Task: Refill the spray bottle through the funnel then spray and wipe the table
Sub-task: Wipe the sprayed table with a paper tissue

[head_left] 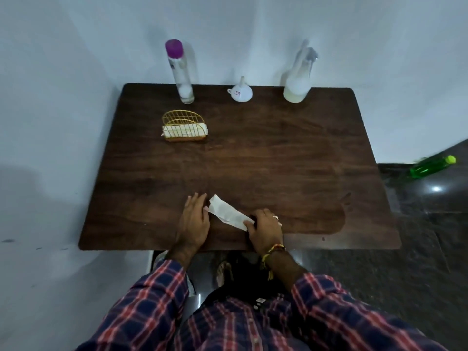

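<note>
Tabletop [253, 160], dark wood, one.

Spray bottle [298, 79], one, clear, far right edge, upright; pale cloudy liquid fills its lower part.

Bottle [181, 72], one, tall and clear with purple cap, far left edge, upright; a little clear liquid at the bottom.

Funnel [241, 91], one, white, between the two, standing mouth down with spout up; nothing in it.

Wire holder [183, 129], one, gold, near side of the tall bottle; white napkins lie stacked in it.

Tissue [229, 214], one, white, folded, near edge of the tabletop, lying slantwise between the hands.

Left hand [193, 222], flat on the tabletop, fingers straight, fingertips touching the tissue's far left end.

Right hand [266, 231], fingers curled, thumb and fingers pinching the tissue's near right end.

Wet patch [329, 211], one, just right of the right hand.

Green bottle [430, 167], one, on the floor, far right, well apart from the tabletop; contents green.
</note>
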{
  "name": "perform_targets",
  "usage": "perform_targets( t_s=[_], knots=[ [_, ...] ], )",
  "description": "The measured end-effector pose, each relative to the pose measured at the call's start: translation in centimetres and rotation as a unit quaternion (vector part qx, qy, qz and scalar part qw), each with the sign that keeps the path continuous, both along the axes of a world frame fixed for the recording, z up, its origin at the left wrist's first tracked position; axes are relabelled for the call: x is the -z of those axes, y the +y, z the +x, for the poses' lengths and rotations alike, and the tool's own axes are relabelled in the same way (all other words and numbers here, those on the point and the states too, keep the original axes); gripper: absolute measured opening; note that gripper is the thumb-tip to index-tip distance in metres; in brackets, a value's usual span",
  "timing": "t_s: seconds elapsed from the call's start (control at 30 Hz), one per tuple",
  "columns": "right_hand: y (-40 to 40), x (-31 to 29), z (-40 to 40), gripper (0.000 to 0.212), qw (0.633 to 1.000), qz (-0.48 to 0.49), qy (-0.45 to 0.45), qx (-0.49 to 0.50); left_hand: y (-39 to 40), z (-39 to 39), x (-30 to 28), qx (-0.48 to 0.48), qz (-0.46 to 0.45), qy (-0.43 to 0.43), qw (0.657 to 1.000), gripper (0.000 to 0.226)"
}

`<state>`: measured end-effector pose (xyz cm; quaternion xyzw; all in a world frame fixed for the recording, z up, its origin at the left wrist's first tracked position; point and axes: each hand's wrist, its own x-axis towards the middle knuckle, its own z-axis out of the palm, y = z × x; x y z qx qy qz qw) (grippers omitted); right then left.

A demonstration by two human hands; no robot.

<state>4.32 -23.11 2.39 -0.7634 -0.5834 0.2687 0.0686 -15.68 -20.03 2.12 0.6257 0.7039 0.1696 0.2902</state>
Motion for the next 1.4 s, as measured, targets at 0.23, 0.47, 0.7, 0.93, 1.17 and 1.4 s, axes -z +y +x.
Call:
perform_targets(
  t_s=[0.23, 0.47, 0.7, 0.93, 1.17, 1.4],
  knots=[
    [2.0, -1.8, -2.4, 0.025, 0.981, -0.127, 0.073, 0.13, -3.1, 0.7, -1.6, 0.029, -0.011, 0.062, 0.998, 0.046],
    [2.0, -5.2, -0.3, 0.011, 0.985, -0.006, 0.103, 0.139, -2.3, 0.8, -1.8, 0.044, -0.049, 0.006, 0.998, 0.048],
    [2.5, -12.3, 5.4, 0.013, 0.98, 0.187, -0.021, 0.069, 0.7, 3.6, -2.2, 0.044, -0.046, -0.022, 0.998, 0.047],
    [2.9, -15.1, 13.4, 0.012, 0.946, 0.275, -0.017, 0.17, 4.1, 12.5, -3.4, 0.178, -0.068, 0.01, 0.982, 0.048],
    [3.5, -13.5, 24.9, 0.011, 0.936, 0.266, 0.014, 0.232, 8.1, 27.3, -4.7, 0.259, -0.051, 0.022, 0.964, 0.046],
    [6.0, -11.4, 37.2, 0.013, 0.93, 0.242, 0.03, 0.276, 14.0, 42.6, -2.3, 0.3, -0.007, 0.059, 0.952, 0.049]
  ],
)
